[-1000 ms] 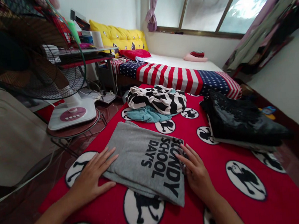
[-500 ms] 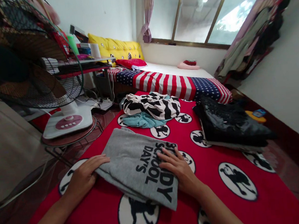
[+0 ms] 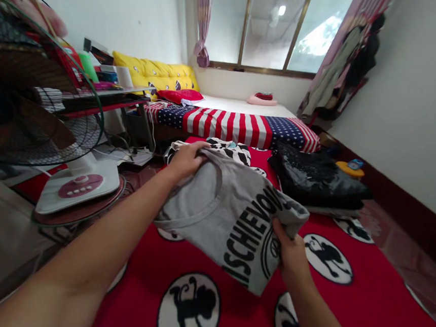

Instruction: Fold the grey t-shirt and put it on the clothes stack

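Note:
A grey T-shirt (image 3: 240,202) with black lettering is lifted off the red blanket (image 3: 138,302) between my two hands. My left hand (image 3: 189,160) is closed on its far edge, beside the neckline. Lower right, my right hand (image 3: 291,248) grips the side of the shirt, thumb on top of the print and the other fingers hidden under the cloth. Behind the shirt lies a black-and-white patterned garment (image 3: 236,153), partly covered from view. To the right sits a stack of dark folded clothes (image 3: 318,180).
A fan (image 3: 77,183) stands on a round stool (image 3: 81,213) at the left. Farther back are a cluttered desk (image 3: 108,94) and a bed with a stars-and-stripes cover (image 3: 233,126). Clothes hang (image 3: 342,71) along the right wall.
The shirt was lying folded flat under both hands. Now it is raised and turned, showing its neckline and other lettering. My left hand moved forward and right; the view shifted somewhat.

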Available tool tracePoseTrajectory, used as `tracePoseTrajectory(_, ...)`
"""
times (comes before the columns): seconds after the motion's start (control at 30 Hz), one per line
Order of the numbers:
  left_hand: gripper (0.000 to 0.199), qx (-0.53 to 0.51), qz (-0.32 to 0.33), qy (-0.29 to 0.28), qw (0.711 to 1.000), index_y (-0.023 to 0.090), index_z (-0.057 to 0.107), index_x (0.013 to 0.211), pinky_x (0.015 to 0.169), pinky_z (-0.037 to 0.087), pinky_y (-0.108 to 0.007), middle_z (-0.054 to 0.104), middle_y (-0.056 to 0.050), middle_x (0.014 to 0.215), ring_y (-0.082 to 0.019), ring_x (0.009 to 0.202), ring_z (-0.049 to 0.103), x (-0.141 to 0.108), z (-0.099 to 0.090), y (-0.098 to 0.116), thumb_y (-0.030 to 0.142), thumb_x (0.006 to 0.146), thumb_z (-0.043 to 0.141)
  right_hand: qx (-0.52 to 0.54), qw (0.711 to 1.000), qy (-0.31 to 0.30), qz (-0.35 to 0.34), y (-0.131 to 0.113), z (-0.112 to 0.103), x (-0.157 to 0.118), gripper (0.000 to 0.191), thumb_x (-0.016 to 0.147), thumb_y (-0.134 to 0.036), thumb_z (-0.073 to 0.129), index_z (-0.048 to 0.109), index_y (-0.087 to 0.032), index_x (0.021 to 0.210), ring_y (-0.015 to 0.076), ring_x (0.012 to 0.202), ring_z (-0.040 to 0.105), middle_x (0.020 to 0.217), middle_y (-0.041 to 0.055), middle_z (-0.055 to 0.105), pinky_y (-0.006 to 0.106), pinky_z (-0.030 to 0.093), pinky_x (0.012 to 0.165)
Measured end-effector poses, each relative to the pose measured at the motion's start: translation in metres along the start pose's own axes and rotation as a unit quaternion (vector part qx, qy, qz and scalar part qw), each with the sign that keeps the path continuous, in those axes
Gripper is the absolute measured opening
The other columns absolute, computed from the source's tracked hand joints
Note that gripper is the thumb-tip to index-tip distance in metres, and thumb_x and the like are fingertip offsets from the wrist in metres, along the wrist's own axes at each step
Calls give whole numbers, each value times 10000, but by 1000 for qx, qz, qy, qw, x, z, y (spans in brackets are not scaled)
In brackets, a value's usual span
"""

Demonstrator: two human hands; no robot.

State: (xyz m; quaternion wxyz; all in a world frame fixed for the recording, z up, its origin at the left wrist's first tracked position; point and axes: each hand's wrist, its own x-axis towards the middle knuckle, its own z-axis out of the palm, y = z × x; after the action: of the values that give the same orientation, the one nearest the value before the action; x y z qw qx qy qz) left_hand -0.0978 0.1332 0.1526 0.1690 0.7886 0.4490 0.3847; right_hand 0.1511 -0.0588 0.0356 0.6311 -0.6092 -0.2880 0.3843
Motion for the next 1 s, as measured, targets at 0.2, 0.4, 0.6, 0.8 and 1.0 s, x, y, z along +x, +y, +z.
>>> tracePoseTrajectory(0.2,418,-83,-72,-46,993,151,717,991,1063,403,-449,707,-124,1128,-318,1126,613,-37,85,-61,316,608,742,-7,997,-21,73,43,-36,22,631,628,-574,776,638,-133,1058,288,876,713,1018,117,741,339,573,660)
tracePoseTrajectory(0.4,549,-182,-141,38,972,158,655,1117,963,486,-408,717,-136,1094,-262,1064,652,-82,89,-87,584,805,506,-20,996,-45,78,43,-39,20,699,604,-481,827,618,-131,1172,296,968,696,1072,115,732,380,562,816)
tracePoseTrajectory(0.6,640,-143,-249,70,955,152,677,902,527,459,-249,696,-68,699,-181,604,647,-102,47,-114,732,767,444,-62,996,-14,56,39,-39,16,650,589,-483,824,650,-122,1100,325,1012,679,1054,123,737,433,523,916)
tracePoseTrajectory(0.8,541,-20,-308,-78,948,189,622,477,435,303,-252,586,-28,434,-162,409,520,-133,21,-115,708,630,646,-89,995,-4,52,35,-37,17,709,557,-481,826,637,-123,1139,345,1098,639,1087,120,728,466,474,992)
tracePoseTrajectory(1.0,339,128,-294,-28,947,240,664,740,542,314,-255,690,-21,701,-212,684,627,-136,49,-86,564,645,690,-93,994,-7,56,34,-40,18,748,563,-483,835,608,-121,1177,353,1114,627,1113,131,715,498,440,1026)
